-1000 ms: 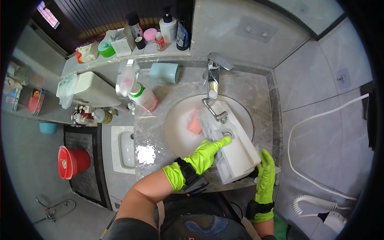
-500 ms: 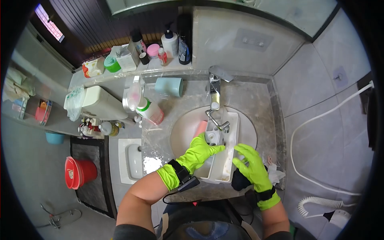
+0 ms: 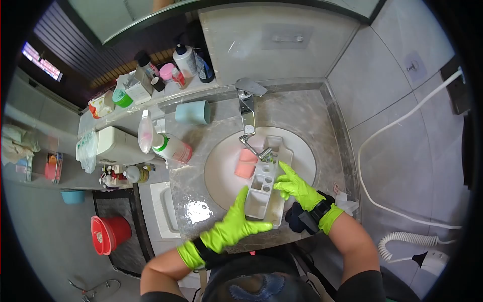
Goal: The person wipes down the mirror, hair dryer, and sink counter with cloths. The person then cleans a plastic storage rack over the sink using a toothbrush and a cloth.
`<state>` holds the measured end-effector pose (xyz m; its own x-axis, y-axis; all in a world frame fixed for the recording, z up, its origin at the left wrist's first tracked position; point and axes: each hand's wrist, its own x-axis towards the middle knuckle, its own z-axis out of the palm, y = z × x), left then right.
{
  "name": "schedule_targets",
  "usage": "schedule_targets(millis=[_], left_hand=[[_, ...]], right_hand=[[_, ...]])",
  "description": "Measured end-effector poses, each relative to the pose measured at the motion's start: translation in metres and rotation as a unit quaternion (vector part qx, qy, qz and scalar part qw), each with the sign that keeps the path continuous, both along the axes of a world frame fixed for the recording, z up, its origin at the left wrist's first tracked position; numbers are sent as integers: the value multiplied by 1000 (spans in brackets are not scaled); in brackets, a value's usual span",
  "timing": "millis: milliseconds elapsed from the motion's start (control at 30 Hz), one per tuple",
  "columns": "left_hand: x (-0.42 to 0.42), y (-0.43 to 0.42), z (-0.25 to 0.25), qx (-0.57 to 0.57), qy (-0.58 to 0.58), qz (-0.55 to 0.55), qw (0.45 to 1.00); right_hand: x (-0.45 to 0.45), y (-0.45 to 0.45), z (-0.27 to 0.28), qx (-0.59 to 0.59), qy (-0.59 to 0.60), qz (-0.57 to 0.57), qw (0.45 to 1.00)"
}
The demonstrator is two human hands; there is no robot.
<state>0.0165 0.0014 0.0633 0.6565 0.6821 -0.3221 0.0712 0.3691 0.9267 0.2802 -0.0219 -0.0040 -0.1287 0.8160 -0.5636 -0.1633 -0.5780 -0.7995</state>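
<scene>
A white compartment organizer (image 3: 258, 197) and a longer white tray (image 3: 277, 208), partly beneath it, lie in the oval sink (image 3: 214, 173). My left hand (image 3: 232, 226), in a bright green rubber glove, is spread open at the organizer's lower left. Its thumb reaches toward the tray's near end; I cannot tell whether it touches. On the right side, my gloved right hand (image 3: 300, 192) has its fingers extended over the tray's edge, holding nothing visible. Beside the organizer, a pink cup (image 3: 246, 163) lies in the sink. The chrome faucet (image 3: 246, 113) has its jointed spout over the organizer's far end.
On the counter lie a spray bottle (image 3: 173, 149) and a light blue cup (image 3: 193, 112). Toiletries, including a white pump bottle (image 3: 185, 61), line the back ledge. Dark cloth (image 3: 297, 219) sits by my right wrist. A red bucket (image 3: 110, 235) stands at lower left.
My left hand has come off the organizer toward its near left corner. My right hand has moved up and left. The long tray now lies lower, largely behind the organizer. The view has shifted.
</scene>
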Motion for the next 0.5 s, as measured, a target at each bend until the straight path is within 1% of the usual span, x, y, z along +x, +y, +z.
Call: schedule_targets(millis=[33,67,133,167,200,233,267,300,333,367,400,433,500], left_hand=[[2,-29,-18,74,30,93,992],[12,-39,-17,122,56,148,980],[20,-26,-19,178,117,139,967],[23,-20,-20,206,146,134,958],[21,-15,-28,304,157,130,931],[17,-9,-29,249,129,139,950],[8,-1,-28,192,104,149,965],[2,9,-24,136,79,157,975],[-2,15,-16,98,50,180,977],[-8,22,-9,50,34,192,979],[-14,31,-3,3,17,203,979],[-19,38,3,-44,-1,212,976],[-31,46,3,-62,-22,204,977]], right_hand=[[-4,-2,-4,9,10,-3,1000],[-10,-4,-2,14,30,-15,999],[-24,-5,5,26,67,-39,997],[-26,-6,5,19,51,-18,998],[-25,-5,5,14,34,2,999],[-25,-4,5,7,17,24,1000],[-26,-2,16,25,-36,52,998],[-27,5,12,95,-160,99,978],[-28,13,3,162,-280,143,935],[-28,20,-1,225,-395,183,872],[-26,27,8,251,-432,203,842],[-22,34,20,225,-384,159,881],[-19,39,40,164,-277,73,944]])
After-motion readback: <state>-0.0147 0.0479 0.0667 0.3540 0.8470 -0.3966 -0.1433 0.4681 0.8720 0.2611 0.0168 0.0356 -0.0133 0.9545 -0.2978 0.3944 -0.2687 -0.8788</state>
